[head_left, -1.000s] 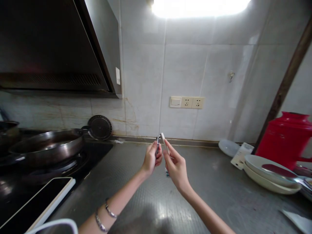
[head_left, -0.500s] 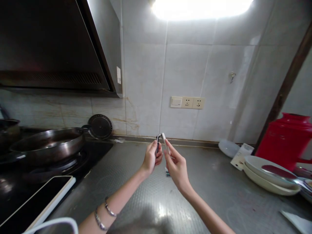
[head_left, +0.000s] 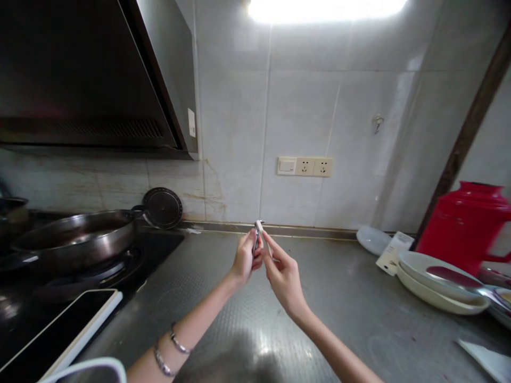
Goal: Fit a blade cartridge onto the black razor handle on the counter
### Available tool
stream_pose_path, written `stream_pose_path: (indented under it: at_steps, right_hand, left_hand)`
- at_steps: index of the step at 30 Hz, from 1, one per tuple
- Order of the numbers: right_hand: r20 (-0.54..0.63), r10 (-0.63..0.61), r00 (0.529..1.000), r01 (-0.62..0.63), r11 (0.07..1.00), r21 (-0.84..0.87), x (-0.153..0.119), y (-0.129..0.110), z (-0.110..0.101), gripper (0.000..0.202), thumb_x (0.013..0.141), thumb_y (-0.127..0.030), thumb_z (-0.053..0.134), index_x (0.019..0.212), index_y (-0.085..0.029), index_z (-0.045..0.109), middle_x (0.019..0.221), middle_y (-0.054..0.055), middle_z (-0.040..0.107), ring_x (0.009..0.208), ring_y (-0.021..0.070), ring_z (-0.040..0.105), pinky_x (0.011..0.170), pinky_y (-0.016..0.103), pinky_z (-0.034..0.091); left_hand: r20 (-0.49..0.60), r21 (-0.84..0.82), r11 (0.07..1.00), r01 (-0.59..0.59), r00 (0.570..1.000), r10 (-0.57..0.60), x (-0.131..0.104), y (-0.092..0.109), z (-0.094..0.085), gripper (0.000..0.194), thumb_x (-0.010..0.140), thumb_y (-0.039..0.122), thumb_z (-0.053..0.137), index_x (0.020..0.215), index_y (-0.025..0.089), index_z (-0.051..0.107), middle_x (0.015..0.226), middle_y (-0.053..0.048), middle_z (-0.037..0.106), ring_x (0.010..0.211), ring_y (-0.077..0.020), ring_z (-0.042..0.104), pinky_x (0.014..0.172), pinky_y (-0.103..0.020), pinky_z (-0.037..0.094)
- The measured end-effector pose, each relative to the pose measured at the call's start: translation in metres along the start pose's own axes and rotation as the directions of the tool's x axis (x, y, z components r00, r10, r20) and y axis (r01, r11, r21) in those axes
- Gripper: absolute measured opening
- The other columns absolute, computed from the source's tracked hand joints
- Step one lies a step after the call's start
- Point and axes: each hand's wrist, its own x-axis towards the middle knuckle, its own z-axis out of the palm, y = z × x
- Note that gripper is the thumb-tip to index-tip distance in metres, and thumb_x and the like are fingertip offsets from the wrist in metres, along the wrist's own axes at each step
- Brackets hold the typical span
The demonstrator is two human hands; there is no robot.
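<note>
Both of my hands are raised over the metal counter, close together near the middle of the view. My left hand is closed around a small dark metallic tool, held upright. Between the thumb and fingers of my right hand is a slim white piece, its top end against or just in front of the dark tool's top. A short dark tip sticks out to the right there. Too small to tell is whether the two pieces are joined. Two silver bracelets sit on my left forearm.
At left, a steel pan sits on the black stove beside a phone and white cable. At right are stacked plates, a card, a clear dish and a red jug.
My right hand has moved slightly left, bringing the white piece closer to the dark tool. The small item seen on the counter behind my right hand no longer shows.
</note>
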Motion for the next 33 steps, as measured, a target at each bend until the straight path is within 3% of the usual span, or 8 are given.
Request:
stream_pose_path:
  at_steps: [6, 12, 16, 24, 29, 33]
  right_hand:
    - [-0.079, -0.005, 0.997, 0.004, 1.000, -0.009, 0.003, -0.002, -0.004, 0.051, 0.082, -0.032, 0.050, 0.132, -0.019, 0.044, 0.054, -0.006, 0.036, 0.046, 0.0065, 0.023, 0.038, 0.018, 0.023]
    - [0.026, 0.004, 1.000, -0.004, 1.000, 0.003, -0.001, -0.003, 0.000, 0.048, 0.083, -0.031, 0.048, 0.129, -0.019, 0.048, 0.052, -0.006, 0.038, 0.045, 0.0070, 0.024, 0.038, 0.018, 0.024]
    - [-0.063, -0.031, 0.998, 0.034, 0.998, 0.043, 0.009, -0.011, -0.015, 0.051, 0.084, -0.034, 0.049, 0.133, -0.020, 0.043, 0.053, -0.007, 0.035, 0.042, 0.0057, 0.027, 0.036, 0.017, 0.026]
    - [-0.174, -0.047, 0.984, 0.068, 0.991, 0.116, 0.029, -0.025, -0.045, 0.052, 0.084, -0.040, 0.047, 0.132, -0.022, 0.039, 0.060, -0.006, 0.043, 0.035, 0.0031, 0.030, 0.030, 0.015, 0.025]
    - [-0.159, -0.115, 0.981, 0.127, 0.990, 0.067, 0.036, -0.024, -0.054, 0.048, 0.086, -0.039, 0.044, 0.130, -0.020, 0.042, 0.064, -0.004, 0.051, 0.036, 0.0031, 0.032, 0.033, 0.017, 0.026]
    - [-0.180, -0.198, 0.964, 0.195, 0.980, -0.038, 0.044, -0.022, -0.067, 0.045, 0.085, -0.036, 0.046, 0.127, -0.019, 0.047, 0.066, -0.002, 0.054, 0.041, 0.0046, 0.036, 0.038, 0.019, 0.031]
  left_hand:
    - [0.029, -0.011, 1.000, 0.009, 1.000, -0.009, -0.001, 0.002, 0.001, 0.038, 0.080, 0.054, 0.046, 0.070, 0.017, 0.043, 0.045, 0.010, 0.029, 0.028, -0.0019, 0.019, 0.027, -0.014, 0.014]
    - [0.013, 0.009, 1.000, -0.001, 1.000, 0.001, 0.001, 0.001, -0.001, 0.038, 0.079, 0.053, 0.047, 0.066, 0.018, 0.040, 0.046, 0.009, 0.032, 0.028, -0.0016, 0.020, 0.027, -0.014, 0.014]
    - [0.049, 0.024, 1.000, -0.010, 0.999, 0.009, -0.002, 0.007, 0.003, 0.032, 0.082, 0.051, 0.044, 0.081, 0.019, 0.044, 0.050, 0.009, 0.036, 0.029, -0.0016, 0.020, 0.026, -0.013, 0.014]
    - [0.065, 0.076, 0.996, -0.044, 0.997, 0.039, -0.004, 0.007, 0.005, 0.030, 0.080, 0.048, 0.049, 0.080, 0.021, 0.036, 0.063, 0.009, 0.044, 0.030, -0.0001, 0.026, 0.026, -0.012, 0.016]
    - [0.043, 0.173, 0.983, -0.063, 0.998, 0.056, -0.003, 0.003, 0.004, 0.031, 0.080, 0.049, 0.049, 0.080, 0.020, 0.040, 0.061, 0.007, 0.046, 0.033, -0.0023, 0.034, 0.027, -0.013, 0.021]
    - [-0.009, 0.226, 0.970, -0.093, 0.995, 0.098, -0.001, 0.003, 0.003, 0.034, 0.078, 0.049, 0.051, 0.079, 0.016, 0.047, 0.062, 0.003, 0.051, 0.041, -0.0051, 0.044, 0.035, -0.016, 0.032]
